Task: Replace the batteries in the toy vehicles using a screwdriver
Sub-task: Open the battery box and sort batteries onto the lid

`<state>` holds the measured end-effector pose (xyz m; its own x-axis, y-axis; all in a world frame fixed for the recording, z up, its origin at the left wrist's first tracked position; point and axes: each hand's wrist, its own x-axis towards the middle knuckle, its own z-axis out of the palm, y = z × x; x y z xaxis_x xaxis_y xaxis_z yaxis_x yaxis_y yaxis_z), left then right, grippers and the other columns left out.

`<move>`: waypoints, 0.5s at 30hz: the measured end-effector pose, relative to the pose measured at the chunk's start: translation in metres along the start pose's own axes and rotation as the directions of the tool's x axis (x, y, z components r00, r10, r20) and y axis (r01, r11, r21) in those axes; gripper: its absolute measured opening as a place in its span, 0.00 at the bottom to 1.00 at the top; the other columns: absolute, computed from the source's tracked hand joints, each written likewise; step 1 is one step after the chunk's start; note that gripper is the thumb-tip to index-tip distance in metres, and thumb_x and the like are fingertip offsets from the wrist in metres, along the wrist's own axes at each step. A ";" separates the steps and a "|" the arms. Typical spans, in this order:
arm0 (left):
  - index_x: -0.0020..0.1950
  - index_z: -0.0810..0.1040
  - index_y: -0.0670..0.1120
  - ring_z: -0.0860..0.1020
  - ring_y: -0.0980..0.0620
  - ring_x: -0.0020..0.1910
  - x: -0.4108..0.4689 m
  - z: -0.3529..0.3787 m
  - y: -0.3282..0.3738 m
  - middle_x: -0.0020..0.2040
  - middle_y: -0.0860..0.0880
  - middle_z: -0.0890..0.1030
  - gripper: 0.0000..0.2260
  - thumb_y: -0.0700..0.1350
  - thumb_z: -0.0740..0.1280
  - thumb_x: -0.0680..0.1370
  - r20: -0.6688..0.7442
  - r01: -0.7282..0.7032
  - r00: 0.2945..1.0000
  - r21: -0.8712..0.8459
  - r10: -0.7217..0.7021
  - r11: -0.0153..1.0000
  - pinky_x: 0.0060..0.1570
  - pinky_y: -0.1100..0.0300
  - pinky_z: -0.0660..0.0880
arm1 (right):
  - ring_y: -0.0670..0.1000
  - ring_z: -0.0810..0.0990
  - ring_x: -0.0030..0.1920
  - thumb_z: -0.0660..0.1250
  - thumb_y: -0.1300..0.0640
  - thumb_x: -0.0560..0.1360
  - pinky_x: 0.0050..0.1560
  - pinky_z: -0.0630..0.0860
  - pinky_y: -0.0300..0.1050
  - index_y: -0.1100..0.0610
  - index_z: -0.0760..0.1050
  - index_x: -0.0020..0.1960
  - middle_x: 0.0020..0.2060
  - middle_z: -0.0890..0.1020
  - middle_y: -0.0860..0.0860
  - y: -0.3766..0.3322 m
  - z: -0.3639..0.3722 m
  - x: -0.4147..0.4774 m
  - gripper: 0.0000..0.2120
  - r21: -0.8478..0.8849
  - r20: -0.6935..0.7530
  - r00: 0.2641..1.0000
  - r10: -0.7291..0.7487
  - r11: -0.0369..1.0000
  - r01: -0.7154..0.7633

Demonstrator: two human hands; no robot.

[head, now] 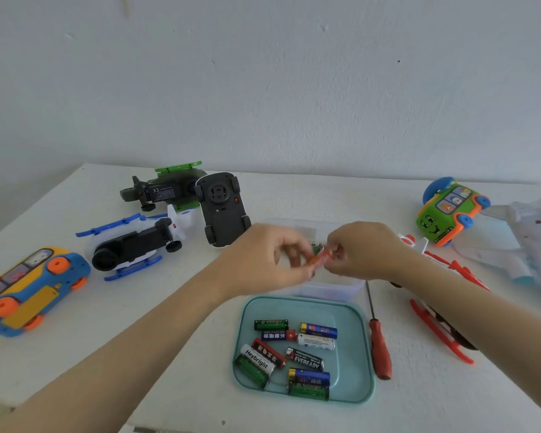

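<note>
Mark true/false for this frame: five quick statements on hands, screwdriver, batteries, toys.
1. The screwdriver lies on the table, right of the teal tray. True.
2. The right hand grips the screwdriver. False: the right hand and left hand both pinch a small orange item over the clear box.
3. Loose batteries lie in the teal tray. True.
4. The black car stands on its wheels. False: the black car lies underside up.
5. The green bus sits at the table's left end. False: the green bus is far right; the yellow and blue bus is at the left.

A white table (pixel 75 354) stands against a pale wall (pixel 263 73).
</note>
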<state>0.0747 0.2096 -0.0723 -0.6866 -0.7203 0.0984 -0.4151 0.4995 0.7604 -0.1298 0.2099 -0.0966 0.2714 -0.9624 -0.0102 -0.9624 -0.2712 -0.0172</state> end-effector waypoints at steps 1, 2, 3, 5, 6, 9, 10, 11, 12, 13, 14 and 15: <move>0.47 0.84 0.51 0.67 0.60 0.23 -0.009 0.003 -0.003 0.37 0.55 0.82 0.04 0.48 0.74 0.74 0.046 -0.021 0.999 0.092 0.017 0.995 0.26 0.72 0.58 | 0.47 0.75 0.41 0.63 0.46 0.74 0.33 0.62 0.35 0.52 0.76 0.45 0.40 0.79 0.45 0.001 -0.003 -0.003 0.10 0.084 -0.026 1.000 0.011 0.996 -0.008; 0.49 0.84 0.53 0.71 0.62 0.28 -0.017 0.006 -0.008 0.38 0.57 0.82 0.05 0.51 0.73 0.74 0.099 -0.043 0.995 0.233 0.020 0.972 0.29 0.72 0.61 | 0.46 0.75 0.42 0.64 0.46 0.74 0.34 0.63 0.34 0.50 0.75 0.45 0.40 0.79 0.44 0.001 -0.006 -0.007 0.08 0.154 -0.053 0.998 0.016 0.988 -0.007; 0.51 0.83 0.53 0.74 0.63 0.35 -0.023 0.009 -0.014 0.41 0.58 0.81 0.07 0.53 0.71 0.75 0.152 -0.067 0.988 0.379 0.009 0.923 0.33 0.71 0.64 | 0.45 0.75 0.42 0.65 0.46 0.73 0.34 0.64 0.33 0.49 0.75 0.44 0.39 0.79 0.43 0.000 -0.009 -0.011 0.07 0.204 -0.082 0.997 0.013 0.979 0.004; 0.55 0.81 0.54 0.75 0.59 0.44 -0.030 0.013 -0.029 0.47 0.57 0.80 0.11 0.56 0.65 0.78 0.206 -0.096 0.978 0.565 -0.027 0.819 0.41 0.66 0.67 | 0.42 0.75 0.38 0.67 0.46 0.72 0.35 0.64 0.33 0.47 0.74 0.41 0.36 0.77 0.43 -0.004 -0.016 -0.022 0.06 0.272 -0.129 0.991 -0.025 0.961 0.059; 0.55 0.81 0.53 0.76 0.58 0.45 -0.033 0.014 -0.034 0.48 0.56 0.80 0.13 0.58 0.63 0.78 0.206 -0.104 0.978 0.602 -0.029 0.792 0.42 0.64 0.67 | 0.40 0.74 0.37 0.67 0.45 0.72 0.35 0.62 0.32 0.46 0.74 0.40 0.35 0.76 0.42 -0.007 -0.021 -0.029 0.06 0.299 -0.127 0.990 -0.067 0.949 0.102; 0.46 0.83 0.52 0.78 0.59 0.38 -0.033 0.014 -0.042 0.41 0.56 0.81 0.17 0.60 0.59 0.77 0.066 -0.160 0.987 0.536 0.148 0.829 0.35 0.64 0.71 | 0.38 0.73 0.38 0.65 0.41 0.72 0.39 0.66 0.30 0.46 0.76 0.42 0.36 0.76 0.41 -0.020 -0.029 -0.051 0.09 0.294 0.062 0.970 -0.233 0.934 0.205; 0.44 0.83 0.51 0.77 0.60 0.37 -0.031 0.012 -0.042 0.39 0.57 0.81 0.16 0.58 0.59 0.78 -0.016 -0.169 0.979 0.495 0.204 0.852 0.34 0.64 0.73 | 0.39 0.73 0.39 0.64 0.40 0.73 0.42 0.67 0.30 0.46 0.76 0.44 0.37 0.77 0.41 -0.025 -0.025 -0.058 0.10 0.247 0.138 0.952 -0.275 0.940 0.236; 0.44 0.82 0.51 0.77 0.61 0.37 -0.027 0.010 -0.040 0.39 0.58 0.81 0.14 0.56 0.60 0.78 -0.085 -0.164 0.970 0.464 0.227 0.871 0.35 0.65 0.74 | 0.40 0.72 0.40 0.63 0.39 0.73 0.45 0.69 0.34 0.46 0.76 0.45 0.39 0.77 0.41 -0.030 -0.020 -0.064 0.11 0.197 0.191 0.934 -0.301 0.944 0.264; 0.45 0.82 0.51 0.78 0.61 0.38 -0.021 0.008 -0.038 0.40 0.58 0.82 0.13 0.54 0.60 0.78 -0.134 -0.148 0.964 0.452 0.231 0.879 0.36 0.64 0.75 | 0.40 0.71 0.41 0.63 0.40 0.74 0.46 0.69 0.36 0.46 0.76 0.48 0.40 0.76 0.41 -0.035 -0.015 -0.068 0.11 0.153 0.228 0.923 -0.310 0.948 0.281; 0.46 0.82 0.51 0.78 0.60 0.40 -0.013 0.005 -0.032 0.41 0.58 0.82 0.11 0.52 0.61 0.78 -0.162 -0.119 0.963 0.457 0.214 0.882 0.38 0.63 0.75 | 0.41 0.71 0.41 0.62 0.40 0.75 0.45 0.68 0.37 0.47 0.76 0.50 0.41 0.75 0.41 -0.039 -0.011 -0.069 0.12 0.125 0.255 0.916 -0.308 0.950 0.285; 0.47 0.82 0.51 0.78 0.59 0.41 -0.005 0.002 -0.030 0.42 0.57 0.82 0.10 0.51 0.62 0.78 -0.164 -0.085 0.970 0.474 0.182 0.876 0.40 0.62 0.75 | 0.41 0.70 0.41 0.62 0.40 0.75 0.44 0.67 0.37 0.47 0.76 0.50 0.41 0.74 0.41 -0.041 -0.010 -0.068 0.12 0.127 0.275 0.913 -0.302 0.952 0.277; 0.49 0.83 0.51 0.79 0.57 0.44 0.004 -0.001 -0.029 0.45 0.56 0.82 0.09 0.49 0.62 0.78 -0.141 -0.053 0.980 0.508 0.143 0.860 0.42 0.61 0.74 | 0.41 0.71 0.40 0.61 0.39 0.75 0.42 0.66 0.36 0.48 0.76 0.49 0.39 0.74 0.41 -0.041 -0.012 -0.064 0.13 0.162 0.287 0.913 -0.290 0.954 0.253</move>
<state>0.0846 0.1912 -0.0932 -0.6479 -0.7018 0.2960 -0.6237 0.7119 0.3228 -0.1076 0.2827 -0.0829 0.5312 -0.7957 -0.2909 -0.8472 -0.4996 -0.1805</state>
